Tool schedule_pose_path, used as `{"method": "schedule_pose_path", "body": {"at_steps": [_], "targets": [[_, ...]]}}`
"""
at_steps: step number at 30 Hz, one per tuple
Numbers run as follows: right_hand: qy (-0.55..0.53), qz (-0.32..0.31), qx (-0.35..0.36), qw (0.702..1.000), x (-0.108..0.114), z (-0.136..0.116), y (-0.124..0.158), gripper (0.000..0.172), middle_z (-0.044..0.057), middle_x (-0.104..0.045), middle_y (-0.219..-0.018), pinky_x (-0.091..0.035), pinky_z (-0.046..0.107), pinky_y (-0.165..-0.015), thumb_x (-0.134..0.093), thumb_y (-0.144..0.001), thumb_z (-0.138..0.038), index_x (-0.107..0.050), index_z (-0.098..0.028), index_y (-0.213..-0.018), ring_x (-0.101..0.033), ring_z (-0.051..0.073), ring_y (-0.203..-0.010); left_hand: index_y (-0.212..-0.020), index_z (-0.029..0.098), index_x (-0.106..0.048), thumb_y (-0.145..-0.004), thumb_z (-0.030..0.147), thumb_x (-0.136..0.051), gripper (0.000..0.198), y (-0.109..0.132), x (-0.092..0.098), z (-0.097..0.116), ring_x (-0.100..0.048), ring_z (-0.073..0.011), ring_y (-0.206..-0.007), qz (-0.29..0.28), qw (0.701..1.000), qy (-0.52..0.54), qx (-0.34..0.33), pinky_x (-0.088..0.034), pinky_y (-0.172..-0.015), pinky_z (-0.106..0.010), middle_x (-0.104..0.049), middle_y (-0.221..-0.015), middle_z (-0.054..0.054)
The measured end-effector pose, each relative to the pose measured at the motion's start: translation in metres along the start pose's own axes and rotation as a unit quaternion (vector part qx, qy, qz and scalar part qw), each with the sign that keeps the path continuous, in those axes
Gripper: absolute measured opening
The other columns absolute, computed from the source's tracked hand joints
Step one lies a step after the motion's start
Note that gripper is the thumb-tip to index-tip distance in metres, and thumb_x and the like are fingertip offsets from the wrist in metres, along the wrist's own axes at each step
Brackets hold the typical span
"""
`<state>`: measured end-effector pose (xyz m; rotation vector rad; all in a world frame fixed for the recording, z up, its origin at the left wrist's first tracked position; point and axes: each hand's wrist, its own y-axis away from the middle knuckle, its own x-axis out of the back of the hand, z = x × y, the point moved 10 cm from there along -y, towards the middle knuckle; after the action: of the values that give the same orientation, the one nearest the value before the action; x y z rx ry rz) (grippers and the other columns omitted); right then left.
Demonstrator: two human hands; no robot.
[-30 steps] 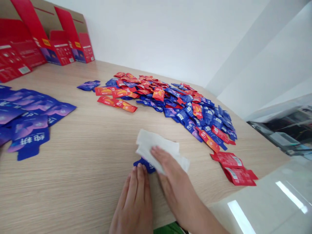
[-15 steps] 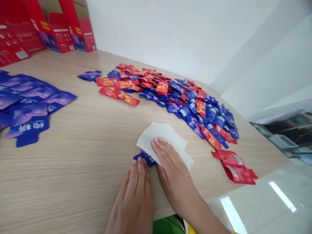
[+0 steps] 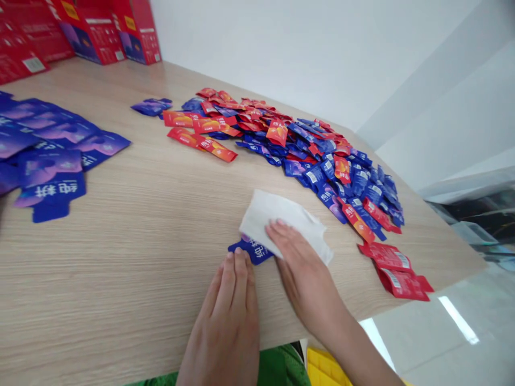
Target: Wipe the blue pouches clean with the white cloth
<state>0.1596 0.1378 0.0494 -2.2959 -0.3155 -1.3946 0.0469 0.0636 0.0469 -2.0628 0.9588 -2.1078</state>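
A blue card piece with white characters lies flat on the wood-grain surface, centre, toward the near side. Its right end runs under a folded white wipe. Right hand: palm down on the wipe, fingers together and extended, flat, no grip. Left hand: palm down, fingers together, flat and holding nothing; fingertips touch the near edge of the card piece. The two hands lie just beside each other.

Far of the wipe, a loose heap of red and blue sachets spreads across the surface. Two red sachets lie apart from it, at right. Overlapping flat blue cards lie at left. Red cartons stand along the far left edge. Green cloth and a yellow object show below the near edge.
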Motion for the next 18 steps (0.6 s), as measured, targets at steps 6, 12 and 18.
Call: {"method": "schedule_pose_path", "body": {"at_steps": [6, 12, 18], "targets": [[-0.034, 0.053, -0.046, 0.997, 0.016, 0.006, 0.001, 0.054, 0.009, -0.055, -0.168, -0.042, 0.055, -0.131, -0.044, -0.112, -0.020, -0.050, -0.025, -0.165, -0.050, 0.025, -0.158, -0.145, -0.003, -0.059, -0.084, 0.014, -0.044, 0.064, -0.001, 0.001, 0.001, -0.062, -0.0318, -0.141, 0.006, 1.000, -0.002, 0.004, -0.053, -0.115, -0.039, -0.068, -0.150, -0.022], [-0.014, -0.018, 0.016, 1.000, -0.001, -0.006, -0.001, 0.059, 0.008, -0.057, -0.166, -0.040, 0.057, -0.133, -0.044, -0.108, -0.010, -0.052, -0.026, -0.165, -0.049, 0.025, -0.158, -0.142, 0.000, -0.061, -0.083, 0.013, -0.045, 0.063, 0.001, 0.000, 0.000, -0.063, -0.0306, -0.139, 0.007, 1.000, 0.001, 0.000, -0.051, -0.117, -0.038, -0.070, -0.147, -0.019], [-0.006, 0.070, -0.051, 0.996, 0.021, 0.015, 0.003, 0.050, 0.012, -0.058, -0.165, -0.044, 0.055, -0.130, -0.043, -0.113, -0.021, -0.053, -0.020, -0.162, -0.052, 0.026, -0.156, -0.145, -0.004, -0.058, -0.085, 0.015, -0.044, 0.065, 0.000, -0.001, 0.002, -0.060, -0.0314, -0.142, 0.019, 1.000, -0.004, 0.009, -0.052, -0.115, -0.039, -0.067, -0.152, -0.021]]}}
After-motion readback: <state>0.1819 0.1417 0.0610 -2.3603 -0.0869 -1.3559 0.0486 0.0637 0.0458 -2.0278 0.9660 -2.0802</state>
